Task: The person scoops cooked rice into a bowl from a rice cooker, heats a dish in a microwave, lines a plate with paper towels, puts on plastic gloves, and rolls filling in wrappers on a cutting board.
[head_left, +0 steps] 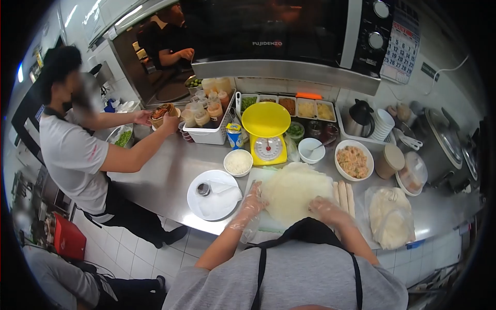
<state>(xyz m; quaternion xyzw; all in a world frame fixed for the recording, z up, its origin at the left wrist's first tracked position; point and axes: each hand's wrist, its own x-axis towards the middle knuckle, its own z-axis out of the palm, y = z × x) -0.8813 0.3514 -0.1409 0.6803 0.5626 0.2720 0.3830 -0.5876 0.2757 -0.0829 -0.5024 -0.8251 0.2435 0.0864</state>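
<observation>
A pile of thin, pale spring roll wrappers [295,194] lies on a board in front of me. My left hand [251,202], in a clear plastic glove, pinches at the pile's left edge. At the lower right edge, my gloved right hand [329,211] has its fingers curled in on a wrapper. Several rolled spring rolls [344,197] lie side by side just beyond the right hand. Farther right is a plastic bag of wrappers [391,217]. A white bowl of pinkish chopped filling [354,160] stands behind the rolls.
Left of the board are a white plate [194,209] with a small jar and a bowl of white rice [238,163]. A yellow scale [267,149] stands behind, near a small bowl with a spoon [311,150]. A co-worker [77,139] at left holds food in both hands.
</observation>
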